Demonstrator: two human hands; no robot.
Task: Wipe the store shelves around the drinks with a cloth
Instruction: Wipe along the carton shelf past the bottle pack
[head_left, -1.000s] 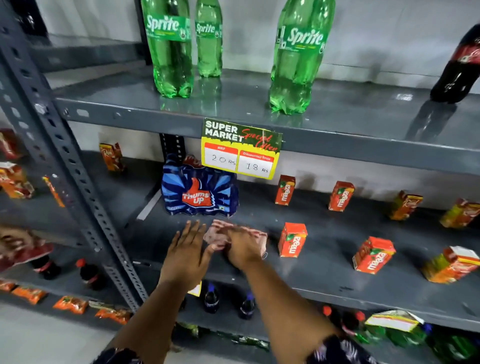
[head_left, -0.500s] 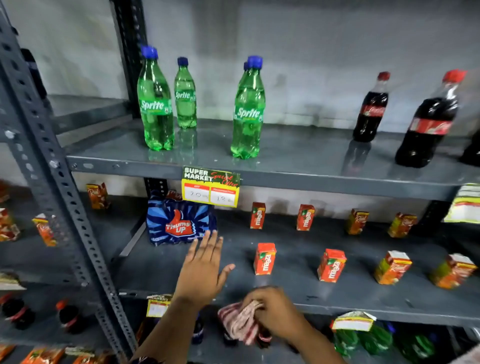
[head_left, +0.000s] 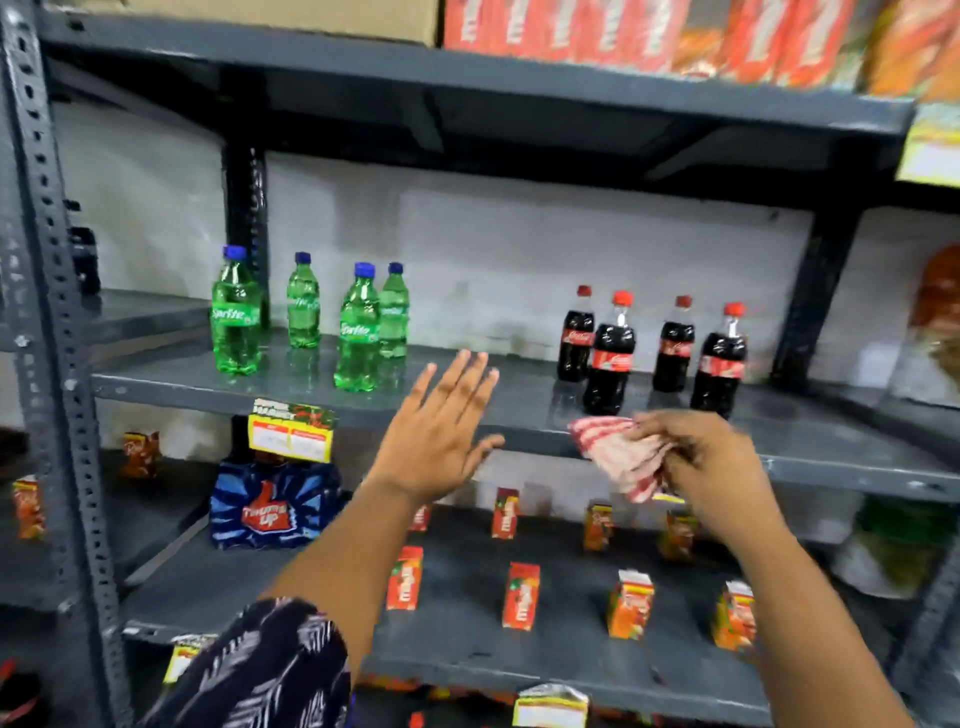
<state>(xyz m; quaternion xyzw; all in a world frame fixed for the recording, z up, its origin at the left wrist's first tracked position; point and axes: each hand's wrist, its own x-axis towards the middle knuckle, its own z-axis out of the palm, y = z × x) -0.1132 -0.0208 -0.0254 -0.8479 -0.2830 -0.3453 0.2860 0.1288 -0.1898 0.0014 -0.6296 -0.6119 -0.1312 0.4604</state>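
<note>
Both hands have come up from the lower shelf of juice cartons (head_left: 522, 596) to the shelf (head_left: 498, 410) with the bottles, so the wiping probably moves to this level now. The right hand (head_left: 711, 467) is closed around the bunched red-and-white cloth (head_left: 621, 452), which hangs in front of the shelf edge, just below the cola bottles (head_left: 610, 353) and apparently not yet pressed on the surface. The left hand (head_left: 441, 431) is fully open with fingers spread, holding nothing, before the bare part between the green bottles (head_left: 358, 332) and the cola.
</note>
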